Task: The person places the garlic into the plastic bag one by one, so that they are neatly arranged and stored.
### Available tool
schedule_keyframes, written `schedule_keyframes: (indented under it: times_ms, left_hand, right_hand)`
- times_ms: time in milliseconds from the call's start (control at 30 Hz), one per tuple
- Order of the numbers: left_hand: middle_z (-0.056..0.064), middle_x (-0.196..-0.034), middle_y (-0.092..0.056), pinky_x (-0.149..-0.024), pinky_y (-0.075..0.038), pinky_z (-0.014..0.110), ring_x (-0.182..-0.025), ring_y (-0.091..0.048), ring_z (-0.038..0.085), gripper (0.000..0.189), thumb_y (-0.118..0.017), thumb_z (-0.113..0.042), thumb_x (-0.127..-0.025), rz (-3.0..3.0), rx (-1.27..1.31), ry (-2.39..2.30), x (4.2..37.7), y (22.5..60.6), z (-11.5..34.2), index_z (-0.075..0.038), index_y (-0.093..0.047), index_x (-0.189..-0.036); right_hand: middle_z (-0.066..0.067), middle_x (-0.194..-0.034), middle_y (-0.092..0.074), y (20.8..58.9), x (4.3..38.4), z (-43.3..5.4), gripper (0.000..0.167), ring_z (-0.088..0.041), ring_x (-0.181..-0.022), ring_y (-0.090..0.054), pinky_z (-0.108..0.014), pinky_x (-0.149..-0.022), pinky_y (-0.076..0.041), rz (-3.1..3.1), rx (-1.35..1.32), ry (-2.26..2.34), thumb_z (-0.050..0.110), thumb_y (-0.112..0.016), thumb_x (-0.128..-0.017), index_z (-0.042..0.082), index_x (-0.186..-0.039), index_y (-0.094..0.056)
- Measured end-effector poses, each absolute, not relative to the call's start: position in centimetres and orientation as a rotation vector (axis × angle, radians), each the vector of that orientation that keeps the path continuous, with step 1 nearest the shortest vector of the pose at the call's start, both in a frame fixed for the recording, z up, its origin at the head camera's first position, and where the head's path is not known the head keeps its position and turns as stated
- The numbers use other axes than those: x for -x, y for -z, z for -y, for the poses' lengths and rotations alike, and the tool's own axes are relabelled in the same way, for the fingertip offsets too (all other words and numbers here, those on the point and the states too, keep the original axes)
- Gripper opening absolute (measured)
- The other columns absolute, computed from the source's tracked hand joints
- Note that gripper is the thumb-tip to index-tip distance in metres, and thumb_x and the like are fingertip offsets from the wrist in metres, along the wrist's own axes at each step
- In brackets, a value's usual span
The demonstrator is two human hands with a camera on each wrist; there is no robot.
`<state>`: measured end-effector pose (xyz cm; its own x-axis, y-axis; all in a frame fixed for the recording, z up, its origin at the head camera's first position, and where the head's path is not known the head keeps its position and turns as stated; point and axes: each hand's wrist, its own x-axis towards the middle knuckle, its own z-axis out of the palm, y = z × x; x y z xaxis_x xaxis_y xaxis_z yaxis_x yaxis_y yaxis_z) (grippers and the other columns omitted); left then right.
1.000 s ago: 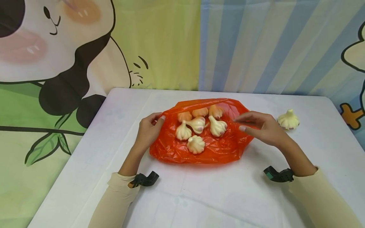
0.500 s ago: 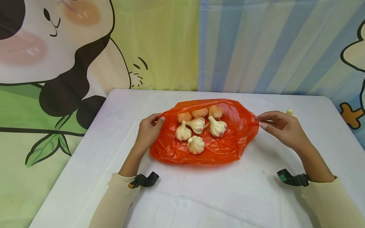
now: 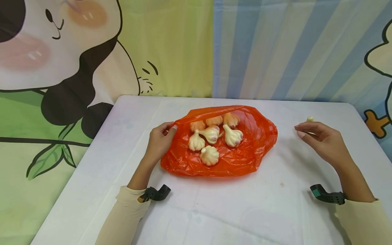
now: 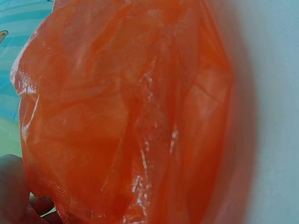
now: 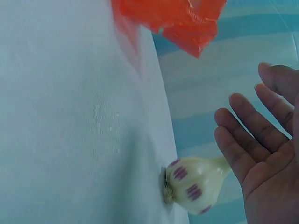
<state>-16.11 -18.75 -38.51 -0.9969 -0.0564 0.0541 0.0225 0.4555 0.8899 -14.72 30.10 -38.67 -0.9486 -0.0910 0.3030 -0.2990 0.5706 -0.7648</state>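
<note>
An orange-red plastic bag (image 3: 180, 163) lies with its mouth spread wide. Several garlic bulbs (image 3: 233, 136) sit inside it, the far ones seen through the film. My left hand (image 3: 159, 141) pinches the bag's left rim between thumb and fingers; the left wrist view is mostly filled by crinkled film. To the right of the bag, apart from it, my right hand (image 3: 326, 144) hovers with relaxed fingers and holds nothing. Just beyond that hand stands a single garlic bulb (image 5: 198, 184) with purple marks; in the head view only its stem tip shows above the hand.
Everything rests on a white-covered table (image 3: 232, 211). Behind its far edge hangs a printed curtain (image 3: 180, 47) with a cartoon panda and blue stripes. Each wrist carries a black camera band (image 3: 327, 195).
My right hand has moved right, drawing the bag's right rim outward, then letting go of it and reaching the lone bulb. My left hand has stayed at the left rim.
</note>
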Motion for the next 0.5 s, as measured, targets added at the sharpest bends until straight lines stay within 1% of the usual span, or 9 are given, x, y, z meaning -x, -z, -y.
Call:
schedule_keyframes:
  times_ms: [167, 267, 400, 500]
  left_hand:
    - [0.007, -0.101, -0.065, -0.067, -0.055, 0.030, -0.080, -0.058, 0.024, 0.035, -0.055, -0.030, -0.099, 2.615, -0.024, 1.594, 16.1, 38.5, 18.7, -0.005, -0.066, -0.122]
    - [0.007, -0.102, -0.065, -0.068, -0.055, 0.031, -0.081, -0.058, 0.024, 0.036, -0.055, -0.030, -0.099, 2.615, -0.028, 1.596, 16.1, 38.5, 18.8, -0.005, -0.066, -0.122]
    - [0.006, -0.103, -0.065, -0.069, -0.055, 0.032, -0.081, -0.059, 0.024, 0.036, -0.055, -0.031, -0.099, 2.611, -0.030, 1.604, 16.1, 38.6, 18.8, -0.005, -0.065, -0.123]
    - [0.006, -0.104, -0.065, -0.070, -0.056, 0.033, -0.082, -0.059, 0.024, 0.036, -0.056, -0.031, -0.099, 2.608, -0.030, 1.611, 16.1, 38.6, 18.8, -0.005, -0.065, -0.123]
  right_hand:
    - [0.001, -0.114, -0.062, 39.1, 14.5, -31.2, 0.029, 0.003, -0.108, -0.050, -0.004, -0.080, -0.040, 2.614, -0.144, -1.214, 0.012, -0.068, -0.092, 0.003, -0.119, -0.064]
    - [0.002, -0.115, -0.061, 39.2, 14.5, -31.8, 0.031, 0.004, -0.108, -0.049, -0.003, -0.081, -0.039, 2.608, -0.058, -1.178, 0.016, -0.066, -0.093, 0.004, -0.121, -0.063]
    - [0.003, -0.119, -0.060, 39.4, 14.6, -32.3, 0.035, 0.002, -0.110, -0.051, -0.004, -0.084, -0.039, 2.571, 0.021, -1.180, 0.017, -0.065, -0.094, 0.005, -0.127, -0.060]
    - [0.003, -0.125, -0.057, 39.6, 14.8, -32.7, 0.040, -0.001, -0.116, -0.050, -0.007, -0.088, -0.039, 2.563, 0.101, -1.176, 0.020, -0.065, -0.094, 0.008, -0.132, -0.058]
